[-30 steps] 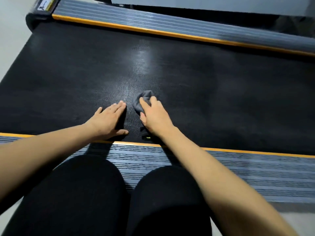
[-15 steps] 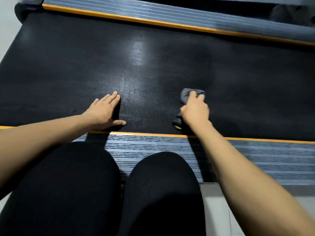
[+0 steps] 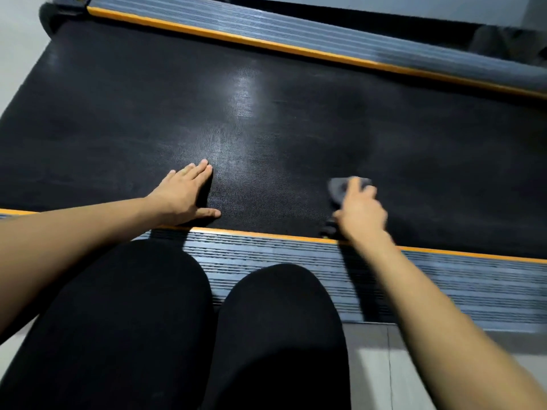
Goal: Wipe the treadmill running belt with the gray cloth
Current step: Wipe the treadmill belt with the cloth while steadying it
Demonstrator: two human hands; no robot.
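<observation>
The black textured running belt (image 3: 266,119) fills the middle of the head view, with a pale sheen near its centre. My right hand (image 3: 359,211) holds the bunched gray cloth (image 3: 339,189) down on the belt near the front edge; it is blurred and covers most of the cloth. A dark end of the cloth hangs at the orange strip below my wrist. My left hand (image 3: 185,199) lies flat on the belt, fingers straight and thumb spread, a good way left of the cloth.
A ribbed grey side rail with an orange strip (image 3: 444,279) runs along the near edge, and another rail (image 3: 296,34) along the far edge. My knees in black trousers (image 3: 183,335) are just in front of the near rail. Pale floor (image 3: 384,365) shows at the lower right.
My right hand has slid the cloth to the right along the belt's front edge, away from my left hand. The left hand has stayed flat in place.
</observation>
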